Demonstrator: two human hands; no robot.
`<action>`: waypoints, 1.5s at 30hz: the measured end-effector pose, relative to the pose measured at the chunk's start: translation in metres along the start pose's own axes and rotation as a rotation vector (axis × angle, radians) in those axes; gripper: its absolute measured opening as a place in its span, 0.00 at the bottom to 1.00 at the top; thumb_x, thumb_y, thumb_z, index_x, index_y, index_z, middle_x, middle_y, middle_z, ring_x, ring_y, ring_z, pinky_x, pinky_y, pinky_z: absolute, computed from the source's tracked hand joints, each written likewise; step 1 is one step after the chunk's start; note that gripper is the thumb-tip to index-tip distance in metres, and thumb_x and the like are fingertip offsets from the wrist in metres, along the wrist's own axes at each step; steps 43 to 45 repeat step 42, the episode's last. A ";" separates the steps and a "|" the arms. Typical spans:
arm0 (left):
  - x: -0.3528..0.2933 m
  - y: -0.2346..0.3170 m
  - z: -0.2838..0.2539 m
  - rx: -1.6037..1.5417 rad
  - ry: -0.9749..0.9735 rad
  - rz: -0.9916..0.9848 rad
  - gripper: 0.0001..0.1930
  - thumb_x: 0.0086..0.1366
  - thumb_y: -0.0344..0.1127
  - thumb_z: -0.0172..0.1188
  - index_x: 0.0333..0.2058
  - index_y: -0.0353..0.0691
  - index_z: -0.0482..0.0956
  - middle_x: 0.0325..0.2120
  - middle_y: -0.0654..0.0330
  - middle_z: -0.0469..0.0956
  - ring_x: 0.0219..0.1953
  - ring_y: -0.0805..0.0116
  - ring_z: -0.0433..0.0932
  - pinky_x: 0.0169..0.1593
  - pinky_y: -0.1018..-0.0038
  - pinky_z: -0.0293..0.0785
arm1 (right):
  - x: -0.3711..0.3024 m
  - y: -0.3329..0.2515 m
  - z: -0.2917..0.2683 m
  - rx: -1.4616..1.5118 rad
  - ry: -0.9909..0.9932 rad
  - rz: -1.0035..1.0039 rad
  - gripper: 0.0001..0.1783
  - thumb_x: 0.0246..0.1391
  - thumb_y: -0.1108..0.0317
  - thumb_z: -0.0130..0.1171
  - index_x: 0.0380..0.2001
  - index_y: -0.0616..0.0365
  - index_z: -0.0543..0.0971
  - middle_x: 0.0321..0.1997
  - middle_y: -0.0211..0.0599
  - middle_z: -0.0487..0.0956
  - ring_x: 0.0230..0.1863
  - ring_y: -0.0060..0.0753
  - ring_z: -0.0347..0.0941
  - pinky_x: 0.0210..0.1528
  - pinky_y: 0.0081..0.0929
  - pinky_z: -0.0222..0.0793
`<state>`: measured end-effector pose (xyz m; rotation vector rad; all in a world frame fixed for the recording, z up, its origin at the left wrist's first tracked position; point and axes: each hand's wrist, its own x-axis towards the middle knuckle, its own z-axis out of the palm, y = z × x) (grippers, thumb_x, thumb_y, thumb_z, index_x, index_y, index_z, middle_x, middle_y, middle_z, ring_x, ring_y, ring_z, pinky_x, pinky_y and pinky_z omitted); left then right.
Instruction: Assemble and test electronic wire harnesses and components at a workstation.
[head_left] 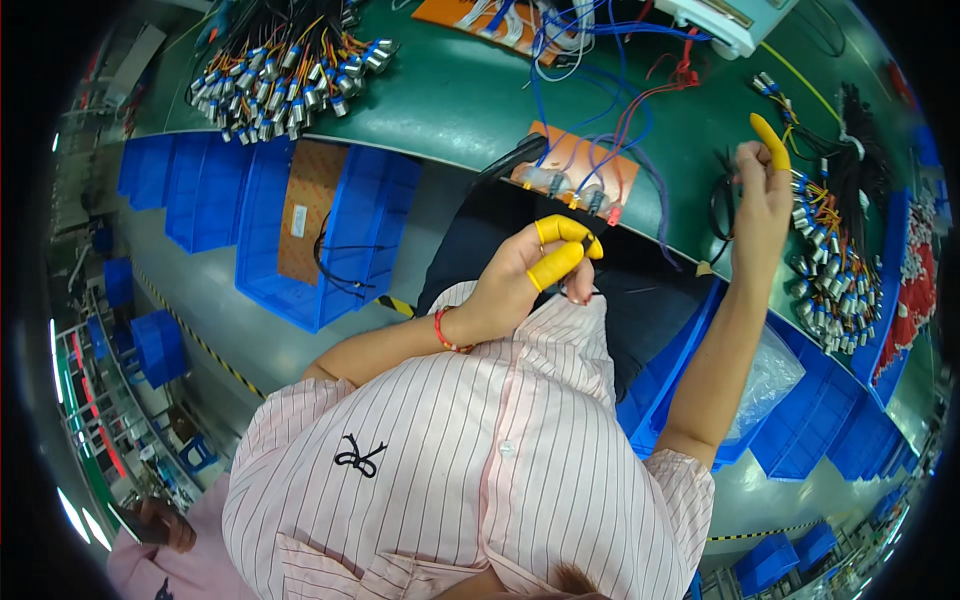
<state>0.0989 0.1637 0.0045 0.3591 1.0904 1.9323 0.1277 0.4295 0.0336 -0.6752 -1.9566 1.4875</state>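
Note:
My left hand (510, 280) is in front of my shirt, with yellow finger cots on two fingers. They pinch a small black cable end (589, 241), its exact shape largely covered. Over the green bench at the right, my right hand (762, 195) has one yellow-cotted finger stretched out. Beside its fingertips lies a looped black cable (721, 208); I see no clear grip on it. An orange board (622, 178) with a row of coloured clip leads sits at the bench edge, just beyond my left hand.
Bundles of metal-tipped cables lie at the far left (290, 85) and right (835, 270) of the green bench (440, 110). A pale instrument box (735, 22) stands at the back with blue and red wires. Blue bins (375, 215) sit below. Another person's hand (168, 525) shows lower left.

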 end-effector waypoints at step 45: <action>0.094 0.020 0.050 0.690 -0.224 0.356 0.24 0.61 0.22 0.56 0.57 0.37 0.65 0.61 0.55 0.57 0.57 0.59 0.69 0.60 0.67 0.65 | -0.332 0.005 -0.104 0.031 -0.464 1.433 0.35 0.54 0.53 0.62 0.60 0.57 0.62 0.53 0.41 0.75 0.56 0.30 0.70 0.57 0.26 0.64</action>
